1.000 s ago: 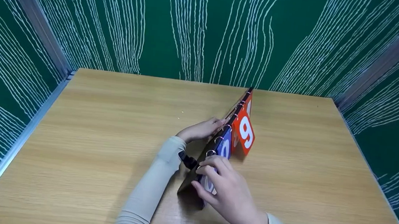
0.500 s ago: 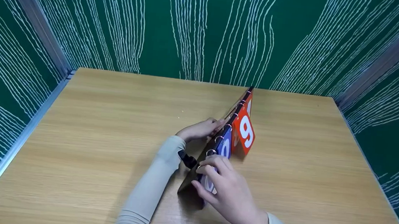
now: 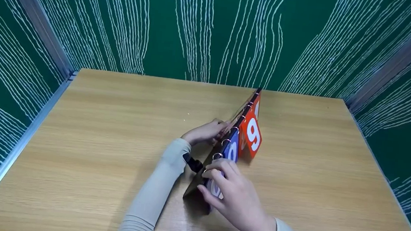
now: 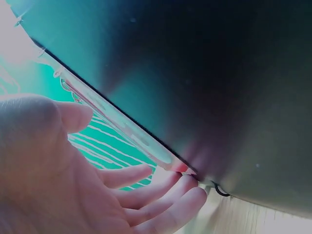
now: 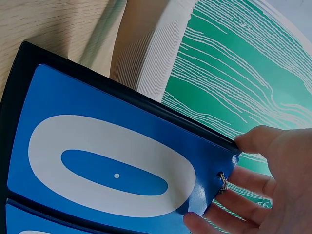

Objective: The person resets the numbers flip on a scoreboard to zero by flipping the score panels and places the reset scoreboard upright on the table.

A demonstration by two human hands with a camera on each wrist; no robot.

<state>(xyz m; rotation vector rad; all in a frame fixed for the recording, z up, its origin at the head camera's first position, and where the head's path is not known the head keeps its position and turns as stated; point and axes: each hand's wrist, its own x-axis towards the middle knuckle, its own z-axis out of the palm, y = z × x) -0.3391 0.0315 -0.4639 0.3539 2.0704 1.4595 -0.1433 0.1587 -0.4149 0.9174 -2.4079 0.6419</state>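
A flip scoreboard [image 3: 233, 133] stands on its folding black backing, running from near the middle of the table towards the far edge. Its number cards hang on metal rings; a red card [image 3: 253, 134] with a 9 swings outward, and a blue card [image 5: 105, 100] shows a 0. On the board's left side, my left hand [image 3: 205, 133] reaches to the top edge, its loosely bent fingertips touching there and the thumb apart in the left wrist view. My right hand [image 3: 237, 192] grips the near end's upper corner, thumb at the black frame and fingers around a ring [image 5: 222, 181].
The wooden table [image 3: 107, 136] extends around the scoreboard. Green walls [image 3: 161, 26] with white wavy lines enclose it at the back and both sides, with grey posts [image 3: 39, 15] in the corners. Tiny white specks lie left of the board.
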